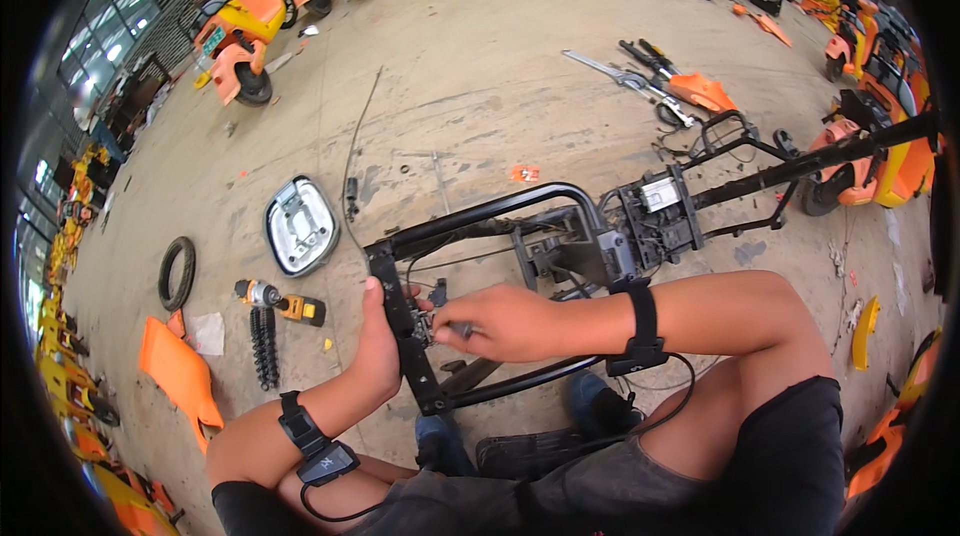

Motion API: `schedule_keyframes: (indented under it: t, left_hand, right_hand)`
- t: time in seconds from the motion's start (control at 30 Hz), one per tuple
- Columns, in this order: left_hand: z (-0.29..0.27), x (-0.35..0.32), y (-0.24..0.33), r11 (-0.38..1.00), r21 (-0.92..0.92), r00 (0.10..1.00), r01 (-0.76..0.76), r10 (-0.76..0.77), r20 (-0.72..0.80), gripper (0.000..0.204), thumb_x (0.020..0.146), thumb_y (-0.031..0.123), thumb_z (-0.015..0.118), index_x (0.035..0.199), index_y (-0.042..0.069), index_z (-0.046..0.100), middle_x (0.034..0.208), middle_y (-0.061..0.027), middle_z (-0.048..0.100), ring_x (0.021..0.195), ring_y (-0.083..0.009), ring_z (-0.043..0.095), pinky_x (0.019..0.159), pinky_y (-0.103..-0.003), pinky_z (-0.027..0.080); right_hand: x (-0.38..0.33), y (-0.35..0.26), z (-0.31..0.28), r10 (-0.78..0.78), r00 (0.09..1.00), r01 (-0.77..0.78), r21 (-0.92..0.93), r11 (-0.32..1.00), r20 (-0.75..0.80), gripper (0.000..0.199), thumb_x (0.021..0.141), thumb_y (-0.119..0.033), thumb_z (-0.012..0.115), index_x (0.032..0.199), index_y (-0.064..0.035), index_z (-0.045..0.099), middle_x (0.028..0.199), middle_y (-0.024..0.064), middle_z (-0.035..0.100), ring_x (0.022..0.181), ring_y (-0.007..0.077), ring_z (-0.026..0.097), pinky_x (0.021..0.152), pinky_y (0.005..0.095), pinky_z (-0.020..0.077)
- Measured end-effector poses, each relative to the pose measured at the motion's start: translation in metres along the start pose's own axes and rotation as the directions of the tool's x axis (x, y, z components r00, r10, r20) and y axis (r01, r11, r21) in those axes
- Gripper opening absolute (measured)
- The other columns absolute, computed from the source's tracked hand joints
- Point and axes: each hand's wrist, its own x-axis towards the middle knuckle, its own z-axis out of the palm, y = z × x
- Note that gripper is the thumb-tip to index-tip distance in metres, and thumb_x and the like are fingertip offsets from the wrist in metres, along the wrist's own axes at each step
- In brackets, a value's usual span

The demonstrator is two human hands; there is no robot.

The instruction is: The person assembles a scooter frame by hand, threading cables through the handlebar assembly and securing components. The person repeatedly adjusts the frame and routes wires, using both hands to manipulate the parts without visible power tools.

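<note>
Steadiness counted: left hand (378, 341) gripped the black tubular metal scooter frame (480, 211) while right hand (505, 323), fingers pinched on a small dark fitting (432, 321), needed square, gentle turning.

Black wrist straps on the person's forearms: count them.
2. One black wrist strap on the left forearm, lower left; one black wrist strap on the right forearm, by the black metal frame. None looks hidden.

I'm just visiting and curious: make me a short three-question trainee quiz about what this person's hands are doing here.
1. True or false: the left hand grips the black frame.
2. Which lies nearest the cordless drill? A) coiled spring B) tyre C) metal pan
3. Fill in: the right hand pinches a small ____ part at the frame's crossbar.

Key: 1 true; 2 A; 3 metal.
</note>
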Motion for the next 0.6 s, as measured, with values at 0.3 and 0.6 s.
schedule_keyframes:
  t: [0.3, 0.6]
  left_hand:
    - [0.001, -0.001, 0.000, 0.998, -0.042, 0.999, 0.042, -0.042, -0.005, 0.080, 0.097, 0.073, 0.029, 0.122, 0.000, 0.053, 0.102, -0.0131, 0.062, 0.087, -0.0247, 0.065, 0.076, -0.039, 0.055]
    - [0.005, -0.001, 0.002, 0.999, 0.003, 0.999, 0.033, -0.033, 0.009, 0.087, 0.097, 0.074, 0.022, 0.125, -0.001, 0.054, 0.101, -0.0121, 0.065, 0.087, -0.0220, 0.065, 0.076, -0.037, 0.054]
  right_hand:
    - [0.019, -0.011, -0.017, 0.390, 0.915, -0.326, 0.378, 0.867, -0.104, 0.035, 0.102, -0.027, 0.054, 0.084, 0.0010, 0.064, 0.064, 0.0093, 0.064, 0.057, 0.0162, 0.059, 0.057, 0.0338, 0.0478]
    - [0.029, 0.000, -0.008, 0.497, 0.863, -0.385, 0.748, 0.541, 0.086, 0.027, 0.103, -0.019, 0.049, 0.095, 0.0041, 0.062, 0.069, 0.0071, 0.062, 0.061, 0.0148, 0.061, 0.060, 0.0300, 0.0508]
